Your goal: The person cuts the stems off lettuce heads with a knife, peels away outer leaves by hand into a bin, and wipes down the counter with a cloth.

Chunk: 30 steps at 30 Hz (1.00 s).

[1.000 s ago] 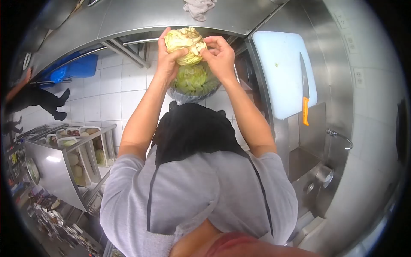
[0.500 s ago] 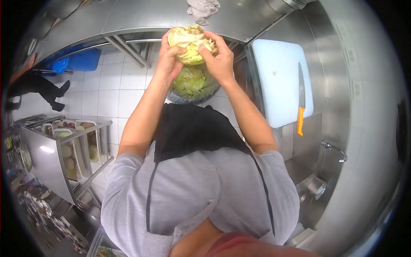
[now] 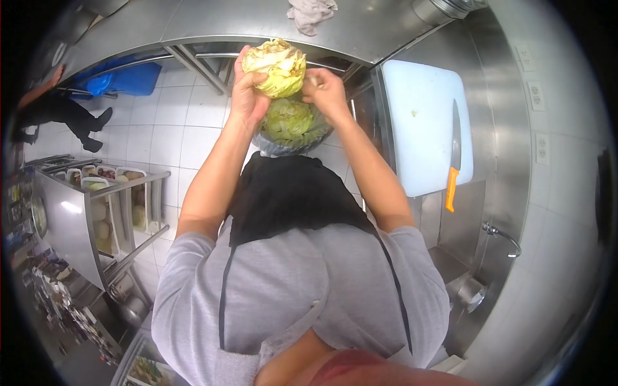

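Observation:
A pale yellow-green leafy head [image 3: 275, 67] rests in my left hand [image 3: 248, 93], whose fingers and thumb wrap its left side. Just right of it is my right hand [image 3: 326, 93], apart from the head, with its fingers drawn together in a pinch; a small pale bit seems to show at the fingertips, too small to name. Beneath both hands stands a bin with a dark plastic liner [image 3: 273, 149], holding loose green leaves [image 3: 288, 121].
A knife with an orange handle [image 3: 452, 190] lies on the light blue cutting board [image 3: 421, 128] at the right. A cloth [image 3: 311, 14] sits on the steel counter [image 3: 238, 22]. Left are a rack of food containers [image 3: 71, 225], a blue bin [image 3: 132, 80] and another person's legs [image 3: 67, 116].
My right hand has come away from the leafy head and closed its fingers. The head, in my left hand, has shifted slightly left and turned.

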Tool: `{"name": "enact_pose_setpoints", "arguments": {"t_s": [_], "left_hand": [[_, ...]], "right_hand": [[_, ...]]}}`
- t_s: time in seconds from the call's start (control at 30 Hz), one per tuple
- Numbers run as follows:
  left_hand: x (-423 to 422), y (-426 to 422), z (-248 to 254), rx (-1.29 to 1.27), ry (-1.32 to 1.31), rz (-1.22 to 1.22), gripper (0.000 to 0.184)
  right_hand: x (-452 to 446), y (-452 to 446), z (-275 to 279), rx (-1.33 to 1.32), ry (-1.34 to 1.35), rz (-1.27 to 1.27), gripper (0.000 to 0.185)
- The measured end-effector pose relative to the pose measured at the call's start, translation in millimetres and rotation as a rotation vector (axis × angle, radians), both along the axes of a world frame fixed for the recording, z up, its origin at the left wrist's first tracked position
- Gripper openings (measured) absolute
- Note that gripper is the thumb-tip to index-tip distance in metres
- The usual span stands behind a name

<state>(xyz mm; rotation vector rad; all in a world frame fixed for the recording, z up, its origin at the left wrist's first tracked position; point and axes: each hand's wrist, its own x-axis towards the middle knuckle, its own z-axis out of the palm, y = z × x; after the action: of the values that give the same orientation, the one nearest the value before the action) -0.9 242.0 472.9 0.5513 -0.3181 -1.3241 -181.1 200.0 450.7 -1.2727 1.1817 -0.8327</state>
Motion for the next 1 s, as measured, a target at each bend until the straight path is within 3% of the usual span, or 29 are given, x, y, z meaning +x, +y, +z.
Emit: {"name": "enact_pose_setpoints", "arguments": {"t_s": [0.03, 0.17, 0.27, 0.3, 0.4, 0.53, 0.57, 0.73, 0.83, 0.93, 1.0], "left_hand": [[0, 0, 1, -0.006, -0.005, 0.0, 0.087], [5, -2, -2, -0.052, -0.107, -0.095, 0.085], [9, -4, 0, -0.116, -0.183, -0.24, 0.082], [10, -6, 0, -0.133, -0.213, -0.29, 0.081], [10, -12, 6, -0.076, -0.202, -0.298, 0.076], [20, -15, -2, 0.013, -0.063, -0.376, 0.068], [24, -12, -5, 0.002, 0.044, -0.456, 0.061], [33, -7, -35, 0.0, 0.306, -0.485, 0.057], [24, -5, -35, 0.081, 0.252, -0.482, 0.061], [24, 2, -40, -0.046, 0.368, -0.611, 0.069], [31, 1, -51, 0.02, 0.386, -0.638, 0.068]], "right_hand": [[-7, -4, -4, -0.16, 0.337, 0.101, 0.038], [-8, -20, -2, -0.504, 0.163, -0.089, 0.049], [-2, -6, 64, -0.333, -0.047, 0.071, 0.041], [0, -7, 73, -0.344, 0.017, 0.135, 0.033], [-7, -18, 72, -0.139, -0.107, 0.099, 0.027], [-5, -12, 69, -0.172, -0.15, -0.006, 0.02], [-5, -13, 68, -0.098, -0.242, -0.048, 0.02], [-19, -18, 53, 0.25, -0.689, -0.25, 0.02], [-22, -15, 41, 0.234, -0.734, -0.326, 0.021], [-31, -18, 33, 0.174, -0.692, -0.344, 0.02], [-32, -19, 27, 0.148, -0.644, -0.356, 0.018]]}}
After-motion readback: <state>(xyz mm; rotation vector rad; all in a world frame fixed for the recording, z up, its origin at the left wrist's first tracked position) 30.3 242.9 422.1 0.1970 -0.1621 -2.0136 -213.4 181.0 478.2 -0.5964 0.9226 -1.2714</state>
